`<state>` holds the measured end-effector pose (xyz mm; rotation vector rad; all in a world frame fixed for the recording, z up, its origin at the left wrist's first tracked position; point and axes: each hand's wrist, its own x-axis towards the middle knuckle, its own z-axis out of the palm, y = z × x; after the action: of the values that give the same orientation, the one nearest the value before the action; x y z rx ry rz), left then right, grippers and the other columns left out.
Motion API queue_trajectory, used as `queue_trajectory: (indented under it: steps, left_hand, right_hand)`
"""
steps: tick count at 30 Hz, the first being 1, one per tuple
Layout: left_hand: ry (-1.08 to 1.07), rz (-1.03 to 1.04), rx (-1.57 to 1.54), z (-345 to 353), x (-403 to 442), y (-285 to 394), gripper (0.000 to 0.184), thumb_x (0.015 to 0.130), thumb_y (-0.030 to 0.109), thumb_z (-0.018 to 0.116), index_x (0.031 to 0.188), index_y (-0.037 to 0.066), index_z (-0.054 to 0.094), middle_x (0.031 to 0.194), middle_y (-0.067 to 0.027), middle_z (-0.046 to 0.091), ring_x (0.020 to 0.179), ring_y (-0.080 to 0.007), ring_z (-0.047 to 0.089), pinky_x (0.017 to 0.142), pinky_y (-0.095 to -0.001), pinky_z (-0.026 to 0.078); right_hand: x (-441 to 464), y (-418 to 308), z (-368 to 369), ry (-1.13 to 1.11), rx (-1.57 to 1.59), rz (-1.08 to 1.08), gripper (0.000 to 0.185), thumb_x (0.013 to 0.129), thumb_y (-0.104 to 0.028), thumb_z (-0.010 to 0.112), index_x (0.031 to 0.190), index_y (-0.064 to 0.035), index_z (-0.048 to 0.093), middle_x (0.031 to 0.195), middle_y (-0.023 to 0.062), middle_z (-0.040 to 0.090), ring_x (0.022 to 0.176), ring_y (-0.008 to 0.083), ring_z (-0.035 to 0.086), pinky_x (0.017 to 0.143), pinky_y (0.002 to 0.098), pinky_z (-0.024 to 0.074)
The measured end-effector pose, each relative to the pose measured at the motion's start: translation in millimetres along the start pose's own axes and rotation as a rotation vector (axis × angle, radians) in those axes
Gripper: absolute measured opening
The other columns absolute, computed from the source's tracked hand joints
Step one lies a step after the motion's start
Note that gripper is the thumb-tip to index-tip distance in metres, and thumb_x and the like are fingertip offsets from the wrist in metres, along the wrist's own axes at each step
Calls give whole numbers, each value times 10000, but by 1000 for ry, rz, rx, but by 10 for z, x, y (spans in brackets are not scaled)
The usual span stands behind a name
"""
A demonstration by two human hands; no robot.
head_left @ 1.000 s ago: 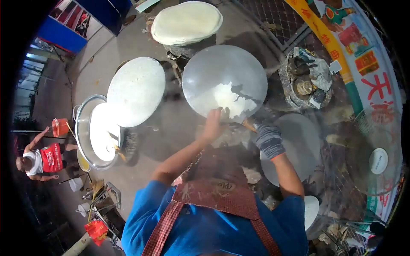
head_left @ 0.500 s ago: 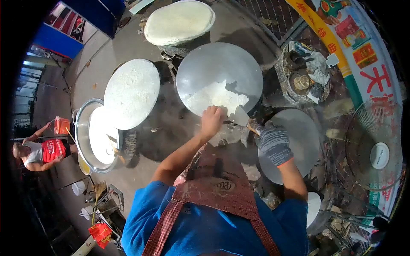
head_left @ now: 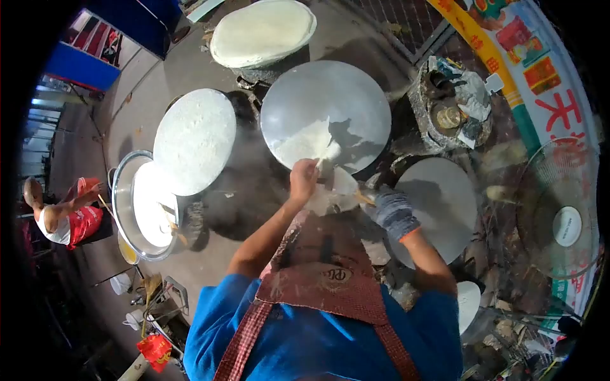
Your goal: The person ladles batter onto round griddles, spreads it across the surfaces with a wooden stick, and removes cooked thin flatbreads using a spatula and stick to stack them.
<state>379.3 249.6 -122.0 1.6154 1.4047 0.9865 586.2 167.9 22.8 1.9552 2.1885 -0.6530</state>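
My left hand (head_left: 303,181) is closed at the near rim of a round grey griddle (head_left: 324,89), pinching the edge of a thin white pancake (head_left: 300,145). The pancake lies over the griddle's near left part, its right side gathered up toward my fingers. In a grey knitted glove, my right hand (head_left: 394,213) grips the wooden handle of a broad scraper (head_left: 345,182). The scraper's blade is just right of my left hand, below the griddle's near rim. Another round griddle (head_left: 438,209), bare and grey, lies below and right of the glove.
At the left, a round white sheet (head_left: 196,141) overlaps a metal basin (head_left: 121,203) of white batter (head_left: 151,209). A stack of pancakes (head_left: 264,32) stands at the back. A bucket of tools (head_left: 451,108) and a fan (head_left: 559,216) are right. Another person (head_left: 63,213) is far left.
My left hand has drawn slightly left and toward me, folding the pancake's right side leftward. The scraper has come off the griddle toward me. The person at left has bent over.
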Motion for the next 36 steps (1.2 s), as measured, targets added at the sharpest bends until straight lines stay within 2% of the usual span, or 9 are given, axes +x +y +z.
queue_trajectory:
  steps: [8,9,18,20,21,25,28,29,36]
  left_hand:
    - [-5,-36,-6,-37,34,-43,145,691,64,585,820,13,547,767,-144,547,693,-307,534,641,-350,434]
    - [7,33,-37,-49,39,-120,132,702,72,572,811,4,539,753,-149,544,682,-342,516,633,-349,431]
    - [14,-225,-172,-214,98,25,123,734,69,554,831,-6,541,689,-55,562,651,-90,518,606,-248,433]
    - [28,-195,-148,-234,142,-13,130,745,90,557,836,-3,544,696,-47,570,648,-94,519,610,-245,434]
    - [21,-199,-161,-250,160,-29,131,743,89,558,836,-2,545,697,-48,571,648,-95,519,612,-244,434]
    - [-13,-152,-161,-321,251,-180,137,731,88,566,833,-3,552,706,-53,576,644,-97,518,608,-244,433]
    - [-66,-204,-138,-465,309,-80,132,734,73,563,834,-11,544,702,-34,551,639,-82,492,588,-227,414]
    - [-72,-227,-172,-487,333,-62,118,742,61,554,834,-11,537,696,-13,530,632,-69,470,579,-211,395]
    - [-97,-233,-208,-652,419,40,129,734,54,539,846,-10,544,690,11,521,613,-63,470,550,-207,388]
  right_hand:
    - [119,8,55,-24,2,17,392,708,-312,533,1092,-231,523,960,126,560,825,289,554,705,412,427]
    - [6,73,130,176,-23,-44,407,705,-338,548,1101,-245,515,871,138,579,754,294,565,652,406,450]
    - [130,99,348,88,6,-37,450,696,-325,560,1135,-258,489,979,99,571,885,267,545,767,423,415]
    - [75,68,255,72,67,18,455,696,-343,557,1133,-236,488,1013,99,559,861,288,546,728,403,433]
    - [23,38,177,-126,52,132,451,699,-346,557,1131,-236,492,1064,100,537,890,287,542,748,413,429]
    - [237,-56,408,261,-8,-100,450,691,-318,554,1132,-255,497,987,96,576,865,276,555,783,404,408]
    - [22,38,346,114,114,3,426,689,-306,558,1109,-252,514,961,98,585,853,272,559,757,401,417]
    - [30,108,441,310,25,-84,405,694,-301,540,1096,-251,524,949,106,586,823,279,566,726,407,432]
    - [153,-133,472,411,16,-176,382,699,-270,535,1080,-236,533,926,119,572,819,305,548,691,438,428]
